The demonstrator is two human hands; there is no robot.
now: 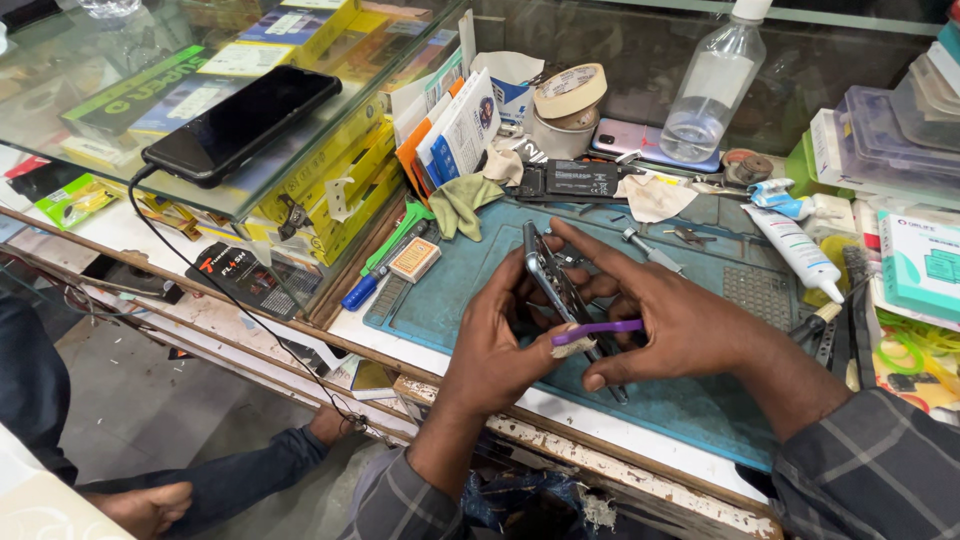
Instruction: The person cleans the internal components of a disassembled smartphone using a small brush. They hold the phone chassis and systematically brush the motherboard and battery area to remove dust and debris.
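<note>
Opened slim metal-framed smartphone held on edge above the teal rubber repair mat, back cover already off, innards exposed, reassembly not yet done. Left hand clasped around the frame's lower end; right hand pinching a thin purple plastic pry tool against it, index finger extended. Glossy black phone on glass counter, cream tape roll, clear bottle nearby.

A single head-worn camera looks steeply down and forward from close above the table, near enough that both forearms fill the lower frame. It faces a glass wall behind, with the floor lower left.
</note>
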